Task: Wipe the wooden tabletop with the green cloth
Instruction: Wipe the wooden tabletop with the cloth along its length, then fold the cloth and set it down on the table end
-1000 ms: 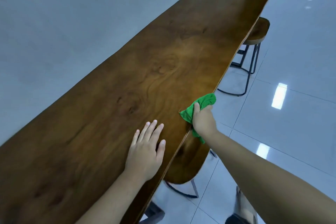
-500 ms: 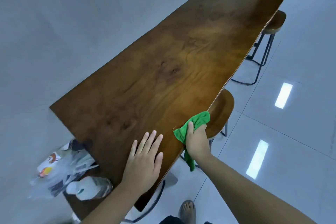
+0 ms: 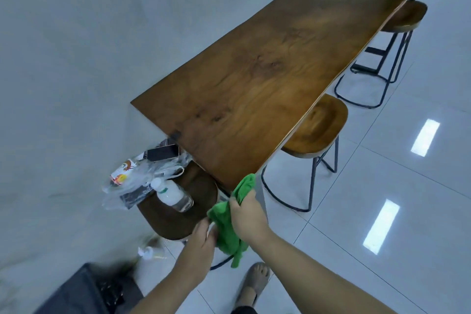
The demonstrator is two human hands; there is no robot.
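Note:
The long wooden tabletop (image 3: 267, 79) runs from its near corner up to the top right along a grey wall. The green cloth (image 3: 226, 222) hangs bunched just off the table's near corner, below its edge. My right hand (image 3: 247, 216) grips the cloth's upper part. My left hand (image 3: 201, 239) is beside it, its fingers touching the cloth's lower left side. Neither hand is on the tabletop.
A dark stool (image 3: 183, 206) at the table's end carries a water bottle (image 3: 173, 194), a phone (image 3: 163, 153) and a plastic bag (image 3: 132, 181). Two wooden stools (image 3: 318, 130) (image 3: 407, 18) stand along the right edge. A spray bottle (image 3: 147, 252) and my sandalled foot (image 3: 254, 283) are on the tiled floor.
My right hand has drawn the cloth along the edge and off the near corner. My left hand has lifted off the tabletop and come to the cloth. The view has pulled back.

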